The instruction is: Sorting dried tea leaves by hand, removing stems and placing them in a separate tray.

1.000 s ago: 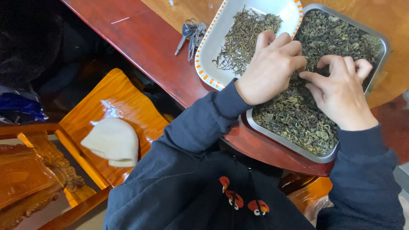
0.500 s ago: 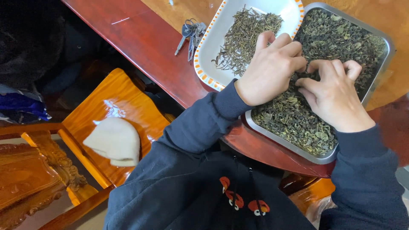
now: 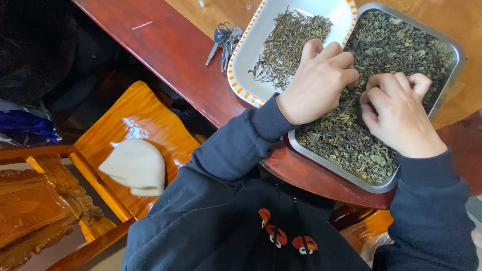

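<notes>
A metal tray (image 3: pixel 346 173) full of dark green dried tea leaves (image 3: pixel 396 47) lies on the red wooden table. Both hands rest in the leaves. My left hand (image 3: pixel 319 83) lies knuckles up with its fingertips curled down into the leaves. Close beside it, my right hand (image 3: pixel 396 113) has its fingers bent and pinched together on the leaves. What the fingertips hold is hidden. A white dish with an orange-dotted rim (image 3: pixel 241 60) to the left carries a thinner pile of dry stems (image 3: pixel 291 45).
A bunch of keys (image 3: pixel 225 40) lies on the table (image 3: pixel 170 55) left of the dish. Below the table edge stands a glossy wooden chair (image 3: pixel 135 120) with a cream knitted hat (image 3: pixel 135 168) on its seat. Carved wooden furniture (image 3: pixel 30 206) is at lower left.
My right hand's fingers, spread a second ago, have curled in and drawn towards my left hand. The left hand has hardly moved.
</notes>
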